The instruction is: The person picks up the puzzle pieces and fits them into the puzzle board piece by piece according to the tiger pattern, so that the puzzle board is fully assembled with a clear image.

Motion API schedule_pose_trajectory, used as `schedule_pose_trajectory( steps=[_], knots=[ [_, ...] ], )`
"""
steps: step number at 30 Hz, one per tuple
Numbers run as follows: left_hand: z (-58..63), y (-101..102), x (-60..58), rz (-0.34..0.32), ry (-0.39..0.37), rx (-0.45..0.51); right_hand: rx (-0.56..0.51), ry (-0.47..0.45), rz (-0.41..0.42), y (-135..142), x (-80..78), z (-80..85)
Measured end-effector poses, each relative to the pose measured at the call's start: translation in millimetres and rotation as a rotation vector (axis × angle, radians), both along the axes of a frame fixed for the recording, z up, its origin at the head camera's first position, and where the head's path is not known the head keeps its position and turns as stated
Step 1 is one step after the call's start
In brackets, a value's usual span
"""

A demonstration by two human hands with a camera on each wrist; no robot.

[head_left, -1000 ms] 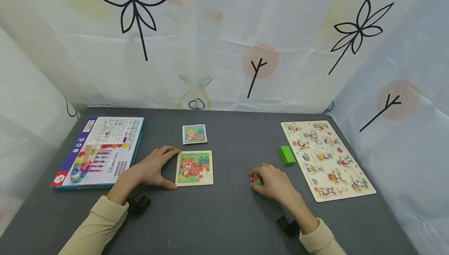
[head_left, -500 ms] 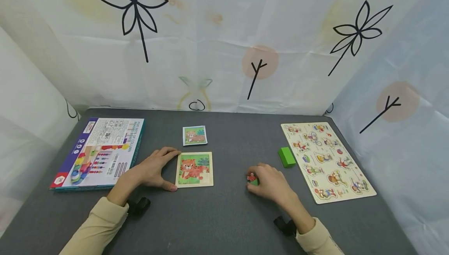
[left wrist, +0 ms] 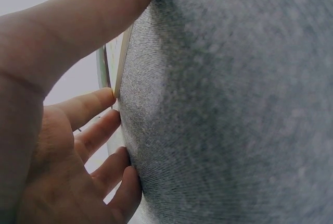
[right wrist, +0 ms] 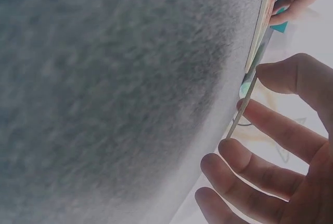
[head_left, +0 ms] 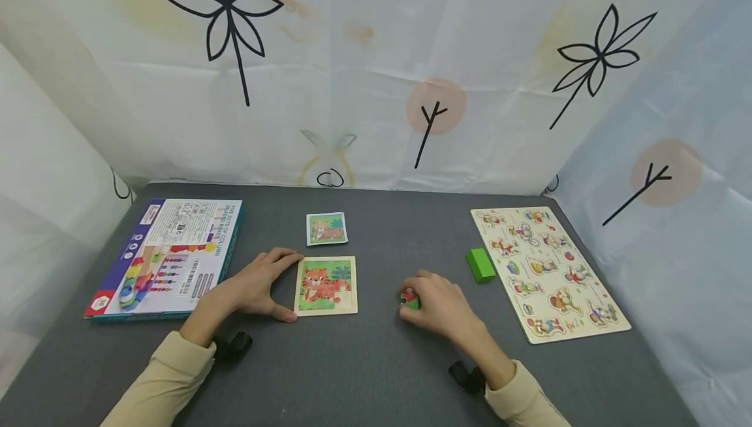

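A square tiger jigsaw board (head_left: 326, 286) with a pale wooden border lies mid-table. A blank, piece-shaped gap shows at its lower right. My left hand (head_left: 257, 286) rests at the board's left edge, the index fingertip by the top corner and the thumb by the bottom one. In the left wrist view its fingers (left wrist: 96, 133) are extended along the table. To the board's right, my right hand (head_left: 436, 303) pinches a small red and green puzzle piece (head_left: 409, 298). The right wrist view shows this thin piece (right wrist: 242, 110) edge-on between thumb and fingertips, its face hidden.
Behind the board lies a small picture card (head_left: 326, 228) with a similar animal scene. A large boxed game (head_left: 170, 257) stands at the left. At the right are a green block (head_left: 481, 266) and a wooden picture board (head_left: 546, 277). A patterned cloth (head_left: 364, 55) hangs behind.
My right hand has slid left across the table with the puzzle piece, closer to the tiger board. The left hand has stayed at the board's edge.
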State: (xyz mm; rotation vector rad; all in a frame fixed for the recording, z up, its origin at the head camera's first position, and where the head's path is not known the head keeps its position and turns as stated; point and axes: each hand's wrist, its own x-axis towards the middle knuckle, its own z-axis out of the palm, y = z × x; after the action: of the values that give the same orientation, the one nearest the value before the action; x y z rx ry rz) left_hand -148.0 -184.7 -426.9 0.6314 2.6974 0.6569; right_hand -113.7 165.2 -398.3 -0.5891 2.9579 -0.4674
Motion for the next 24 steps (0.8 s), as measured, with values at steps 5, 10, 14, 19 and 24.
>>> schedule_pose_trajectory(
  steps=[5, 10, 14, 19, 24],
  knots=[
    [0.6, -0.3, -0.2, -0.008, 0.007, 0.003, -0.012, 0.031, 0.021, -6.7, 0.3, -1.2],
    [0.5, -0.3, -0.2, -0.011, 0.009, 0.004, -0.014, 0.037, 0.044, -13.4, 1.1, 0.2],
    [0.0, 0.1, 0.0, -0.007, 0.008, -0.001, -0.009, 0.044, 0.062, -18.3, 0.9, 1.1],
    [-0.6, 0.3, 0.3, -0.006, 0.005, -0.006, -0.006, 0.038, 0.079, -25.7, 0.4, 1.0],
    [-0.1, 0.8, 0.4, -0.003, 0.002, -0.009, -0.011, 0.036, 0.101, -35.1, -0.4, 1.6]
  ],
)
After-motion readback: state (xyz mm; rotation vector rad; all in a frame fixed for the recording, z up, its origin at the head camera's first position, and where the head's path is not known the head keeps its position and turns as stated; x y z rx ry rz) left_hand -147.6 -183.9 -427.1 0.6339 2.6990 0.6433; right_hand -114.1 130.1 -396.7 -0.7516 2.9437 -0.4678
